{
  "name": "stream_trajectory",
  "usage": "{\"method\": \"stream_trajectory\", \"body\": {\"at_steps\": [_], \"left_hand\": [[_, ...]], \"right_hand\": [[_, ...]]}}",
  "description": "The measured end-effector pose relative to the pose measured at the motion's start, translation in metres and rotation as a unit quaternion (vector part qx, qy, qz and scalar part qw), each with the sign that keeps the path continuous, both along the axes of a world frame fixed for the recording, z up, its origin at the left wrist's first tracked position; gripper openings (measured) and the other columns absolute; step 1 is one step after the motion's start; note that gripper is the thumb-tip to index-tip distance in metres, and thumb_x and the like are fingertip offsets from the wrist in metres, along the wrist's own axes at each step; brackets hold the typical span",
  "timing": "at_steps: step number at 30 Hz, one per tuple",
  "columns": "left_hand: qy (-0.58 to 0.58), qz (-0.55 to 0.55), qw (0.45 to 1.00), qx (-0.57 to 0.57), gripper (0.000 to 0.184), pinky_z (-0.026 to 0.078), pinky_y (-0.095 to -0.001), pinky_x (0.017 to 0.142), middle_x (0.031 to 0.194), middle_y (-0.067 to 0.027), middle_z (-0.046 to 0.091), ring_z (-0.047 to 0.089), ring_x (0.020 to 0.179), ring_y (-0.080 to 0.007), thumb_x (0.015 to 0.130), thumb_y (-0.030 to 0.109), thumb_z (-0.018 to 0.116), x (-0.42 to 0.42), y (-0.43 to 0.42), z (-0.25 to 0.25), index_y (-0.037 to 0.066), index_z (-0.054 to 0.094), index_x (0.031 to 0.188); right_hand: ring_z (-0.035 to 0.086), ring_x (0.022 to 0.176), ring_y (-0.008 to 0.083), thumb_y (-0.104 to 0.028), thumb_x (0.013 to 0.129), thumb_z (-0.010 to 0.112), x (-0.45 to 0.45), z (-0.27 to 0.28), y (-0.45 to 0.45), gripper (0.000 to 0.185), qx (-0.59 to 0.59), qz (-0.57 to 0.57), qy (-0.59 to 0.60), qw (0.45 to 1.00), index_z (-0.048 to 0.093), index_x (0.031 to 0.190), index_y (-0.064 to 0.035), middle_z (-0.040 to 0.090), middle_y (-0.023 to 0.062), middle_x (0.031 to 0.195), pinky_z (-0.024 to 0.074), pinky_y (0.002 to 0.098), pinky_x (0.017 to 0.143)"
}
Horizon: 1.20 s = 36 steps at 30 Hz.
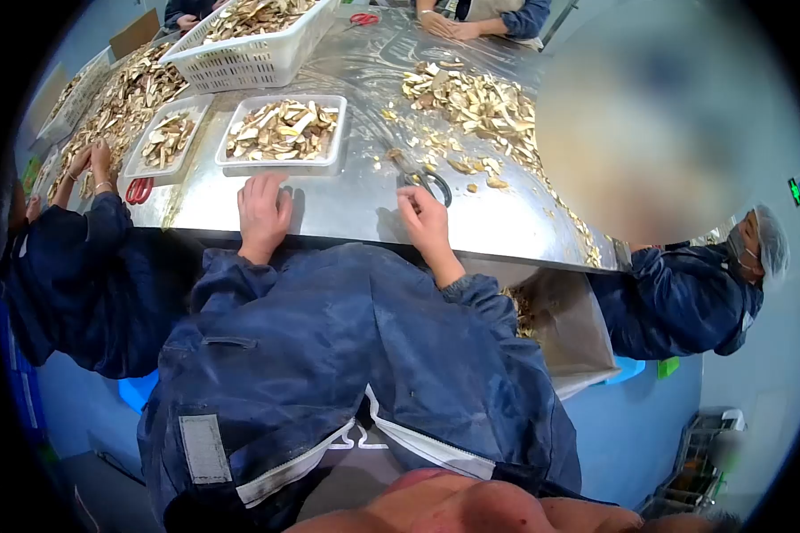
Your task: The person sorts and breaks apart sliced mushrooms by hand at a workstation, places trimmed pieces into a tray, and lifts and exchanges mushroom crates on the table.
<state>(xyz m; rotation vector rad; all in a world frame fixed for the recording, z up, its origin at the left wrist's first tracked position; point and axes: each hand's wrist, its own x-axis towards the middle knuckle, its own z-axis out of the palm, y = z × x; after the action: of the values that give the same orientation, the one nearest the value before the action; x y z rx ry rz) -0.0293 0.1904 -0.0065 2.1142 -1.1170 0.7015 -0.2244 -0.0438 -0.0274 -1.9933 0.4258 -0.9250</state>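
Observation:
My left hand (262, 213) lies on the metal table's near edge, fingers stretched out and nothing in it. Its fingertips are just below a white plastic tray (339, 147) of sliced mushrooms (284, 131). My right hand (424, 220) rests farther right, loosely bent, with thumb and fingers apart; I see nothing held in it. Right above it lies a pair of scissors with black handles (449, 192), close to the fingers. Beyond the scissors a loose heap of mushroom slices (480, 105) spreads along the table.
A white basket (267, 64) heaped with slices stands behind the tray. To the left are a smaller tray (133, 165), red-handled scissors (140, 190) and a co-worker's hands (100, 162). Another person's hands (449, 27) rest opposite. A lined bin (578, 324) stands below at right, beside another co-worker (684, 298).

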Motion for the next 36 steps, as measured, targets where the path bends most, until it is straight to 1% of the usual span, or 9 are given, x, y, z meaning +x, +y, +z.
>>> {"method": "stream_trajectory", "body": {"at_steps": [5,14,21,26,29,30,32,35,36], "left_hand": [[-0.001,0.015,0.999,0.032,0.028,0.04,-0.0435,0.092,0.109,-0.0094,0.061,0.054,0.109,-0.0313,0.082,0.012,0.063,0.003,-0.003,-0.004,0.009,0.063,0.11],[0.019,-0.002,1.0,0.016,0.027,0.039,-0.0431,0.093,0.109,-0.0103,0.061,0.054,0.109,-0.0317,0.083,0.012,0.062,0.001,-0.001,0.001,0.008,0.062,0.11],[0.131,-0.066,0.988,-0.046,0.028,0.04,-0.0418,0.093,0.107,-0.0127,0.061,0.055,0.106,-0.0325,0.082,0.008,0.061,0.009,-0.016,0.003,0.006,0.063,0.11],[0.192,-0.248,0.946,-0.08,0.022,0.045,-0.0415,0.089,0.103,-0.0146,0.062,0.058,0.099,-0.0343,0.084,0.005,0.058,0.005,-0.089,0.032,0.004,0.064,0.104],[0.3,-0.332,0.893,-0.055,0.016,0.047,-0.0393,0.084,0.1,-0.0145,0.062,0.06,0.094,-0.0332,0.087,0.005,0.057,0.003,-0.142,0.03,0.003,0.064,0.101],[0.34,-0.355,0.869,-0.05,0.015,0.048,-0.0384,0.083,0.099,-0.0143,0.062,0.061,0.092,-0.0326,0.088,0.005,0.056,-0.001,-0.158,0.03,0.003,0.064,0.1],[0.395,-0.381,0.836,-0.016,0.013,0.049,-0.0373,0.08,0.097,-0.0138,0.062,0.062,0.091,-0.0313,0.089,0.005,0.056,-0.009,-0.178,0.034,0.003,0.064,0.099],[0.378,-0.434,0.818,-0.022,0.012,0.049,-0.0369,0.074,0.091,-0.0124,0.062,0.063,0.084,-0.0304,0.088,0.002,0.056,-0.006,-0.19,0.02,0.003,0.064,0.096],[0.369,-0.443,0.816,-0.026,0.012,0.049,-0.0367,0.073,0.09,-0.012,0.062,0.063,0.082,-0.0304,0.087,0.001,0.056,-0.002,-0.19,0.017,0.003,0.064,0.096]], "right_hand": [[0.065,0.066,0.0208,-0.016,0.09,0.065,0.003,0.003,0.003,0.016,-0.005,-0.017,-0.003,1.0,0.068,0.099,-0.0033,0.066,0.012,0.076,0.0502,0.0311,0.063],[0.059,0.067,0.0113,-0.017,0.092,0.063,0.025,0.003,-0.004,0.019,0.07,0.039,-0.013,0.997,0.068,0.101,-0.0019,0.064,0.0052,0.075,0.0477,0.0274,0.064],[0.054,0.065,0.0047,-0.014,0.095,0.061,0.029,0.044,-0.025,0.017,0.237,0.137,0.144,0.951,0.068,0.105,-0.0025,0.063,-0.0021,0.079,0.0437,0.0214,0.058],[0.057,0.064,0.0068,-0.017,0.092,0.065,0.068,0.07,-0.105,0.02,0.15,0.064,0.105,0.981,0.069,0.105,-0.0018,0.067,-0.0002,0.08,0.0466,0.023,0.058],[0.063,0.072,0.0108,-0.021,0.092,0.065,0.1,0.115,-0.149,0.024,0.046,-0.095,0.203,0.973,0.07,0.107,-0.004,0.07,0.0062,0.089,0.0497,0.0257,0.062],[0.066,0.078,0.0171,-0.023,0.09,0.065,0.116,0.094,-0.188,0.028,-0.064,-0.097,0.151,0.982,0.069,0.11,-0.0042,0.07,0.0098,0.089,0.0532,0.0327,0.071],[0.065,0.098,0.0346,-0.027,0.086,0.067,0.144,0.093,-0.22,0.039,-0.237,-0.153,0.103,0.954,0.067,0.116,-0.0016,0.063,0.0211,0.119,0.051,0.0412,0.09],[0.064,0.099,0.0346,-0.027,0.085,0.067,0.183,0.086,-0.248,0.039,-0.205,-0.175,0.12,0.955,0.067,0.117,-0.0048,0.056,0.0213,0.133,0.0504,0.0415,0.091],[0.064,0.095,0.0331,-0.027,0.085,0.067,0.191,0.081,-0.255,0.037,-0.23,-0.158,0.15,0.948,0.068,0.116,-0.0055,0.059,0.0205,0.126,0.0509,0.0405,0.088]]}}
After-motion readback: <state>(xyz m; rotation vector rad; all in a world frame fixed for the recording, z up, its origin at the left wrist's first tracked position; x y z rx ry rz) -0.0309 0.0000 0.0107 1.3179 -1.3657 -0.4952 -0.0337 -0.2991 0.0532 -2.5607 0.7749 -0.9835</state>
